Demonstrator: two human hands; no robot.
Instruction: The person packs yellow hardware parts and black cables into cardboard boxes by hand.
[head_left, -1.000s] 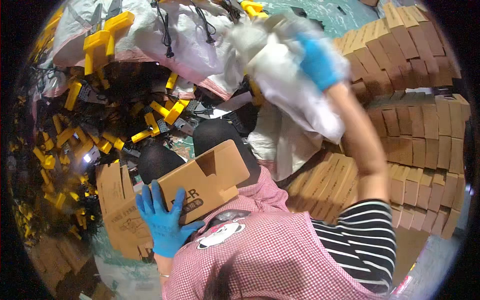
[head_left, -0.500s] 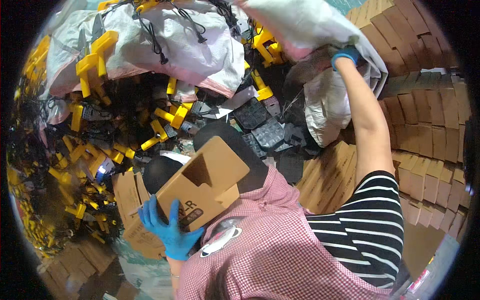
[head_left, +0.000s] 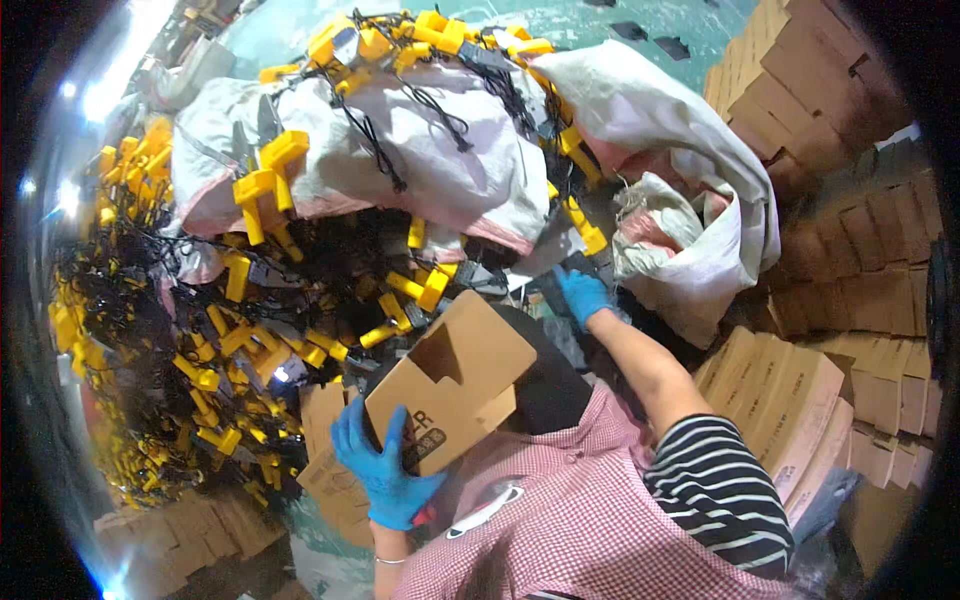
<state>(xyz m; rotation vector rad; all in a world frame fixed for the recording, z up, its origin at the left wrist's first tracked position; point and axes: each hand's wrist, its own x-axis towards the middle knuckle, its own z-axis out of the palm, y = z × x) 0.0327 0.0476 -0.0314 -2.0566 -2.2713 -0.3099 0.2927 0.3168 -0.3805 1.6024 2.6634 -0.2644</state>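
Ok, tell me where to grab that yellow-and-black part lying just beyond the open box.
Grip the yellow part across its blocky yellow body, coming from above and the right, where the right hand already is. It lies loose on top of the pile, and the cardboard box in the left hand blocks the near side.

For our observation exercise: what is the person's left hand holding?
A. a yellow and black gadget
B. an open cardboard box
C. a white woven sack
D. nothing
B: the blue-gloved left hand grips the brown open cardboard box at its lower corner, while the right hand reaches into the pile.
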